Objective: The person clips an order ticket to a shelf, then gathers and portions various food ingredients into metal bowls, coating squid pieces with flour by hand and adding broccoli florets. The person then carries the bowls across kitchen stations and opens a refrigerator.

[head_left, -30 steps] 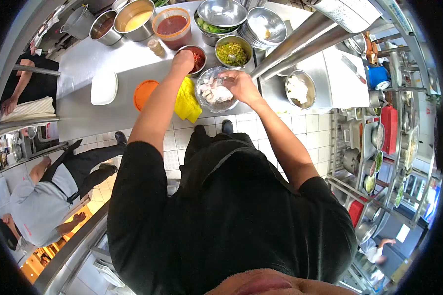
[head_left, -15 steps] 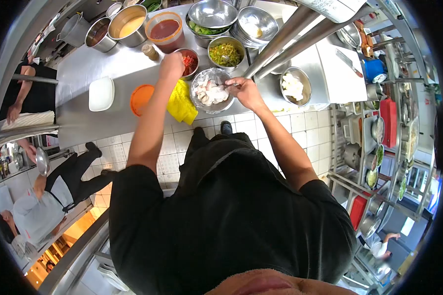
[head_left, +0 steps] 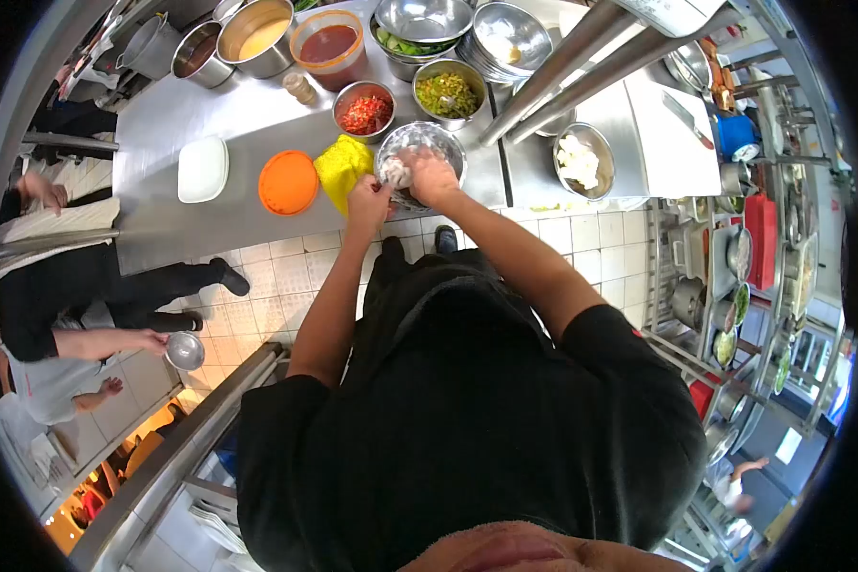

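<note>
A metal bowl (head_left: 458, 145), which looks lined with clear plastic, stands near the counter's front edge. My right hand (head_left: 431, 179) reaches into it, fingers partly hidden against pale raw pieces (head_left: 396, 173) of meat or seafood. Beside it, at the bowl's left front rim, my left hand (head_left: 366, 200) is closed in a pinch; what lies between its fingers is too small to make out. A bowl of chopped red peppers (head_left: 365, 115) sits just behind. Left of my hands lie a yellow cloth (head_left: 341, 170) and an orange lid (head_left: 289, 182).
Chopped green peppers (head_left: 446, 95) fill a bowl behind. Further right are a bowl of white pieces (head_left: 578, 160) and a knife (head_left: 686, 119) on a white board. Metal posts (head_left: 567, 76) slant over the counter. At left, a co-worker holds a small metal bowl (head_left: 184, 351).
My left hand has moved from the red pepper bowl to the lined bowl's front rim. My right hand has gone from the right rim into the bowl. A co-worker has shifted.
</note>
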Demonstrator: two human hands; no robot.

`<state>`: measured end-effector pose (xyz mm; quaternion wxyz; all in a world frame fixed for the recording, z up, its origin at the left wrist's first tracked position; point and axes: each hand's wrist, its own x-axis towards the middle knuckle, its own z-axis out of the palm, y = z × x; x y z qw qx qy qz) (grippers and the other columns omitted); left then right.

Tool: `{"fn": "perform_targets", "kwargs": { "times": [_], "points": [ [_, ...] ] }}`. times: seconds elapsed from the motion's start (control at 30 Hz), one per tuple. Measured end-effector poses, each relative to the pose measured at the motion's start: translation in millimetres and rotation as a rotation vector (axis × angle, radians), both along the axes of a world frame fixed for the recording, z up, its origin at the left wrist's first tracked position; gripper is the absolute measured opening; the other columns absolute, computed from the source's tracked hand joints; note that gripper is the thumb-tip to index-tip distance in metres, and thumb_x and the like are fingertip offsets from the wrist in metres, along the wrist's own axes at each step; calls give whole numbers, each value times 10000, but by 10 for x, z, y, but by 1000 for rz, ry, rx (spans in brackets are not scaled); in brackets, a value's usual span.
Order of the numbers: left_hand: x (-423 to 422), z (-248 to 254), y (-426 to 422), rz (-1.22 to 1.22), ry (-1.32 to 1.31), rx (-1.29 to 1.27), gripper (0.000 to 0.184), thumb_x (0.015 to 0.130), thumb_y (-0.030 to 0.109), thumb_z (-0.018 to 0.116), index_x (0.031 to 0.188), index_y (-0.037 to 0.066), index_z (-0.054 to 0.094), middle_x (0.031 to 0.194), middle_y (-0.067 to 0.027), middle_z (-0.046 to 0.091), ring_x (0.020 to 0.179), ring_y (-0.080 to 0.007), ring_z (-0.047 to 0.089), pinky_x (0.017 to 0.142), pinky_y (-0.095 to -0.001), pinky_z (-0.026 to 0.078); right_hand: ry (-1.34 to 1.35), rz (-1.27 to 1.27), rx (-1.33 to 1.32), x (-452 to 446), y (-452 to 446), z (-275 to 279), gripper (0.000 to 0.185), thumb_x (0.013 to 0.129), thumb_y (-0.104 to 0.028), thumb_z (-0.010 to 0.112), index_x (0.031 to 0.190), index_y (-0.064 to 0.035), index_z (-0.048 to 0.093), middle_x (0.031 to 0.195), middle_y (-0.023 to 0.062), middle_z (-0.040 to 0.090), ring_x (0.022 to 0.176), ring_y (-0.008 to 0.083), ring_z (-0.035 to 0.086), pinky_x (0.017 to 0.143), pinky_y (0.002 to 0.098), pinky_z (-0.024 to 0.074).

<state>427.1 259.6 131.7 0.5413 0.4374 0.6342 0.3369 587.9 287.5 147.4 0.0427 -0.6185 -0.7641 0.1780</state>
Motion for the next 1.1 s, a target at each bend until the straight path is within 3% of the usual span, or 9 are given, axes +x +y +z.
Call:
{"fn": "perform_targets", "kwargs": {
  "times": [0.1,0.37,0.47,0.53,0.67,0.8,0.87,0.93,1.1],
  "points": [
    [-15,-46,1,60,-252,-94,157,817,101,649,880,-17,567,762,-85,587,553,-161,588,467,-295,532,-105,48,-145,75,254,184,248,874,-179,477,1022,-166,676,976,145,672,934,278,655,811,400,521],
    [69,46,-29,47,-370,-132,150,843,122,622,890,6,540,789,-84,568,574,-165,579,514,-310,556,103,179,-316,306,381,758,422,688,-319,709,1070,-147,660,1045,174,647,989,284,628,862,385,495],
    [113,-33,-60,37,-354,-103,142,856,141,601,893,19,539,794,-74,562,607,-173,585,542,-323,563,-57,0,-38,89,158,53,425,718,-305,669,1100,-124,635,1022,184,648,953,324,635,861,403,495],
    [92,-9,-71,43,-358,-161,135,861,147,581,902,25,541,798,-66,555,647,-180,591,582,-342,571,28,-14,-173,10,7,-125,391,742,-277,643,1084,-88,632,1023,201,647,947,331,641,849,417,504],
    [101,74,-171,38,-395,-182,113,825,113,604,817,38,521,712,-33,476,608,-157,530,536,-349,560,-114,266,-250,221,-17,385,271,747,-193,593,954,-32,663,971,205,659,897,325,657,731,438,528],
    [41,41,-85,-164,-298,-90,118,852,129,584,896,31,536,827,-62,525,747,-191,575,608,-355,554,326,344,37,463,-34,360,215,662,-191,643,806,-31,657,759,183,651,752,362,645,640,451,519],
    [-80,-255,-14,-405,-246,119,166,847,119,557,970,11,525,943,-111,546,838,-232,586,636,-362,545,262,67,-11,561,-109,463,163,689,-166,610,756,-25,656,768,189,650,751,356,647,639,454,523],
    [25,-9,76,-211,-396,-219,204,808,99,573,985,60,479,954,-128,565,811,-251,589,627,-369,532,142,-38,103,714,-307,546,126,705,-149,589,721,-44,657,812,151,658,770,329,653,663,427,536],
    [483,350,94,-305,-295,-204,124,831,96,578,883,92,465,851,-81,576,660,-157,544,568,-313,524,305,-355,277,1107,-612,647,125,662,-152,628,747,-66,660,856,131,624,873,320,615,738,427,514]
  ]
}}
